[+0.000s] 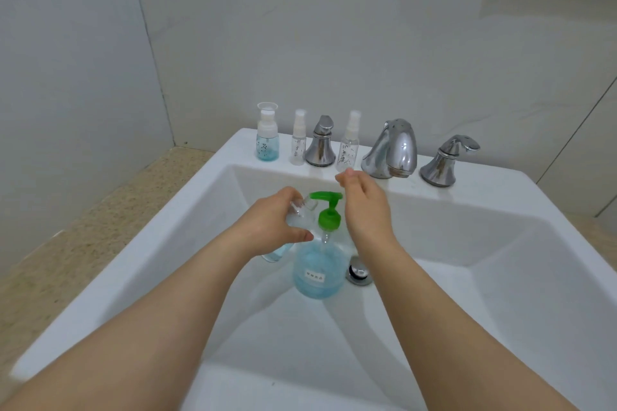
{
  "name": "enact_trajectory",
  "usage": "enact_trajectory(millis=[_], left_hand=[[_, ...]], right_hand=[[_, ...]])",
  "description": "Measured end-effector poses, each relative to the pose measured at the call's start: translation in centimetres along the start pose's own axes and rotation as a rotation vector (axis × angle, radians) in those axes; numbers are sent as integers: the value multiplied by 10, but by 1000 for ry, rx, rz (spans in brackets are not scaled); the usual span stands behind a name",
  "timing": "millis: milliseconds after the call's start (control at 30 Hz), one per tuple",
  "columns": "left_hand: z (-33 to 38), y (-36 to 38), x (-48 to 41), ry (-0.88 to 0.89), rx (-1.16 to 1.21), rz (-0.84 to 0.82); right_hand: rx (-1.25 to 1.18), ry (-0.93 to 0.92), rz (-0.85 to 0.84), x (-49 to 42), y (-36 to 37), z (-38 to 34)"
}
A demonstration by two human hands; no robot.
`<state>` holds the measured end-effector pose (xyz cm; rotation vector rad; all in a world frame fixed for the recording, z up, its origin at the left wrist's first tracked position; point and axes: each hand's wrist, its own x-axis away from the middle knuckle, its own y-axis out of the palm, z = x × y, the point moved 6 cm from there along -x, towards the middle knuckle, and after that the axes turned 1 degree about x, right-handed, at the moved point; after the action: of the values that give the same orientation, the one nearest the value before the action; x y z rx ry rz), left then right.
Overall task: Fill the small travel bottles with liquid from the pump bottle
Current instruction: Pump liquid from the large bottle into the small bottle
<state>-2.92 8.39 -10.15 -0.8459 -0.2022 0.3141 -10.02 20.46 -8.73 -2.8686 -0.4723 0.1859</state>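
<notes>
The small bottle (pixel 300 214) is gripped by the left hand (pixel 275 227), its mouth tilted at the nozzle of the pump bottle (pixel 319 272) standing in the sink (pixel 500 260). The right hand (pixel 365 207) is relaxed, nothing held. With poor alignment, liquid could be spilled.

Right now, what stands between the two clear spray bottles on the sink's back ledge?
A chrome tap handle stands between the left spray bottle and the right spray bottle, all on the sink ledge; the head view shows it.
</notes>
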Motion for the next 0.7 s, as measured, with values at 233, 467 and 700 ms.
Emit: enact_trajectory(millis=[233, 467, 700], left_hand=[[5, -2, 2, 48, -11, 11], [7, -8, 5, 55, 8, 50], [5, -9, 4, 43, -5, 57]], right_hand=[[368, -265, -31, 10, -11, -10], [759, -764, 165, 24, -10, -22], [894, -904, 365, 32, -2, -28]])
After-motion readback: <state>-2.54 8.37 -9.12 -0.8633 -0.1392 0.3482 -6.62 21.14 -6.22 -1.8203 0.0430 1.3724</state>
